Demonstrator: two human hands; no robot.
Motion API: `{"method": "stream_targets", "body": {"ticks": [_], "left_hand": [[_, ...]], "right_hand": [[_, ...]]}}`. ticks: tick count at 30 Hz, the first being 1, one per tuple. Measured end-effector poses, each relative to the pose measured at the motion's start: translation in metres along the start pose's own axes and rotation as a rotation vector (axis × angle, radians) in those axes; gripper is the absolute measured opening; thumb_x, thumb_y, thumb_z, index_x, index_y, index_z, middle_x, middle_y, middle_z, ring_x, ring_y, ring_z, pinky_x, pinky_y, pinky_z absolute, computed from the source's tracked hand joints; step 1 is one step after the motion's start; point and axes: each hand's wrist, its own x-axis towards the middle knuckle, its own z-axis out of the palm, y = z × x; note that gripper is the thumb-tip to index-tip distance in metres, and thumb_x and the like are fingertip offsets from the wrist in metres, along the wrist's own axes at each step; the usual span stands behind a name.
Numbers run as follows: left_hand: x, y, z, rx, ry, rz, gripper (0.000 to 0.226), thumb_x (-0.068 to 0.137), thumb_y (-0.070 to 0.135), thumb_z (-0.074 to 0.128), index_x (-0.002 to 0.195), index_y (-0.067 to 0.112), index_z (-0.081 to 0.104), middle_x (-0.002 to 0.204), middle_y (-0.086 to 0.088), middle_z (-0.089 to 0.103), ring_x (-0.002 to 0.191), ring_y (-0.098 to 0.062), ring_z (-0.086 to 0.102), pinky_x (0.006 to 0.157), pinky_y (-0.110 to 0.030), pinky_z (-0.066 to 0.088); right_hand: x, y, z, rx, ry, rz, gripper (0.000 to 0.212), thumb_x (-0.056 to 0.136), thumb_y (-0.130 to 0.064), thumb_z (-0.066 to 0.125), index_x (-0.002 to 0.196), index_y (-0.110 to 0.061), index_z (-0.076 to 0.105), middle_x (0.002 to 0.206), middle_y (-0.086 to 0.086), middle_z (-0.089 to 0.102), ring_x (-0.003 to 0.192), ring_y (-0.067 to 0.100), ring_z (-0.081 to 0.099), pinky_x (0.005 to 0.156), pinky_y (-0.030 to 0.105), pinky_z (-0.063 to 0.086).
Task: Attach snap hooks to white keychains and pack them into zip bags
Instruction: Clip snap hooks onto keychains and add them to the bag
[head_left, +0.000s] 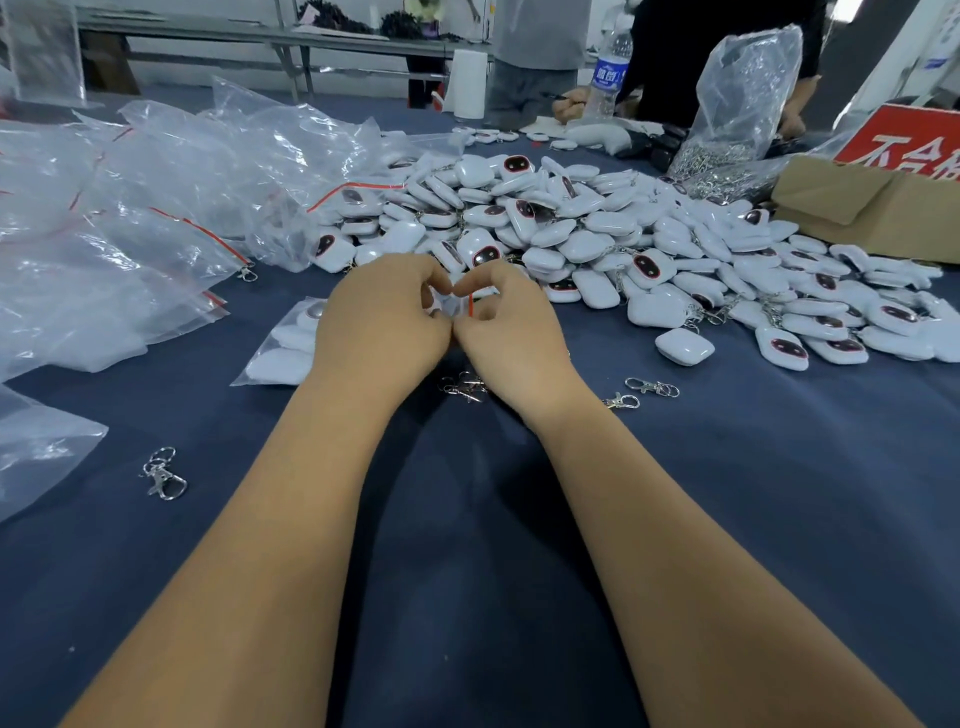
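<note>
My left hand (382, 317) and my right hand (501, 322) meet at the middle of the table. Both pinch the red-striped top of a small zip bag (457, 307), which is mostly hidden between my fingers. A big heap of white keychains (597, 234) lies just beyond my hands. Packed zip bags (285, 348) rest under my left hand's outer side. Loose snap hooks lie below my wrists (465, 387), to the right (652, 387) and at the near left (163, 475).
Empty clear zip bags (130, 208) are piled at the left. A bag of metal hooks (737, 109) and a cardboard box (872, 208) stand at the back right. A water bottle (610, 73) and other people stand at the far edge.
</note>
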Motion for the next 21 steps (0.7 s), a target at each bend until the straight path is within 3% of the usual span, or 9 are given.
{"method": "stream_targets", "body": {"ticks": [5, 7, 8, 11, 14, 17, 19, 21], "left_hand": [[0.003, -0.001, 0.001, 0.241, -0.078, 0.028, 0.03, 0.083, 0.012, 0.058, 0.104, 0.028, 0.074, 0.107, -0.008, 0.057, 0.103, -0.033, 0.053, 0.07, -0.034, 0.035], [0.002, -0.002, 0.001, 0.34, -0.066, -0.009, 0.028, 0.088, 0.013, 0.056, 0.109, 0.022, 0.073, 0.113, -0.014, 0.054, 0.111, -0.038, 0.047, 0.078, -0.039, 0.039], [0.001, -0.003, 0.001, 0.401, -0.06, -0.041, 0.028, 0.09, 0.012, 0.055, 0.111, 0.018, 0.072, 0.117, -0.016, 0.052, 0.115, -0.039, 0.044, 0.083, -0.04, 0.039], [-0.003, -0.006, 0.0, 0.518, -0.035, -0.117, 0.03, 0.089, 0.005, 0.054, 0.115, 0.01, 0.067, 0.123, -0.02, 0.048, 0.119, -0.039, 0.04, 0.09, -0.041, 0.036], [-0.002, -0.016, -0.008, 0.53, 0.007, -0.191, 0.031, 0.088, 0.003, 0.054, 0.117, 0.006, 0.066, 0.126, -0.023, 0.047, 0.121, -0.041, 0.039, 0.095, -0.044, 0.035], [0.001, -0.027, -0.017, 0.454, 0.095, -0.277, 0.034, 0.087, 0.001, 0.056, 0.119, 0.009, 0.065, 0.126, -0.025, 0.049, 0.122, -0.043, 0.041, 0.097, -0.046, 0.036], [0.001, -0.027, -0.022, 0.386, 0.217, -0.255, 0.04, 0.083, -0.001, 0.058, 0.12, 0.013, 0.063, 0.124, -0.021, 0.053, 0.12, -0.042, 0.041, 0.095, -0.046, 0.033], [0.0, -0.018, -0.024, 0.302, 0.399, -0.087, 0.043, 0.078, -0.002, 0.054, 0.115, 0.017, 0.066, 0.119, -0.014, 0.057, 0.116, -0.039, 0.044, 0.09, -0.043, 0.031]], "right_hand": [[-0.002, -0.001, -0.004, -0.155, 0.005, -0.021, 0.015, 0.084, -0.012, 0.053, 0.086, -0.025, 0.06, 0.05, -0.019, 0.053, 0.054, -0.001, 0.05, 0.055, 0.014, 0.039], [-0.001, -0.003, -0.009, -0.205, 0.106, -0.012, 0.016, 0.085, -0.017, 0.049, 0.094, -0.026, 0.059, 0.068, -0.016, 0.061, 0.079, 0.011, 0.06, 0.079, 0.031, 0.046], [0.0, -0.004, -0.014, -0.301, 0.186, -0.006, 0.018, 0.086, -0.02, 0.048, 0.099, -0.025, 0.059, 0.083, -0.013, 0.063, 0.093, 0.018, 0.059, 0.091, 0.036, 0.041], [0.006, 0.002, -0.031, -0.592, 0.387, 0.147, 0.026, 0.087, -0.027, 0.047, 0.11, -0.023, 0.058, 0.118, 0.002, 0.056, 0.12, 0.026, 0.043, 0.102, 0.043, 0.022], [0.006, 0.008, -0.05, -0.733, 0.425, 0.338, 0.04, 0.088, -0.029, 0.046, 0.127, -0.019, 0.05, 0.149, 0.012, 0.032, 0.141, 0.033, 0.02, 0.112, 0.059, 0.009], [0.004, 0.011, -0.059, -0.793, 0.41, 0.467, 0.054, 0.089, -0.026, 0.043, 0.142, -0.017, 0.037, 0.161, 0.018, 0.006, 0.149, 0.037, 0.001, 0.106, 0.076, 0.004], [0.003, 0.012, -0.058, -0.835, 0.371, 0.481, 0.051, 0.088, -0.022, 0.045, 0.138, -0.015, 0.04, 0.156, 0.018, 0.017, 0.144, 0.038, 0.015, 0.106, 0.072, 0.015], [0.002, 0.012, -0.057, -0.905, 0.342, 0.412, 0.04, 0.086, -0.016, 0.049, 0.126, -0.014, 0.046, 0.143, 0.016, 0.033, 0.131, 0.037, 0.031, 0.104, 0.056, 0.027]]}}
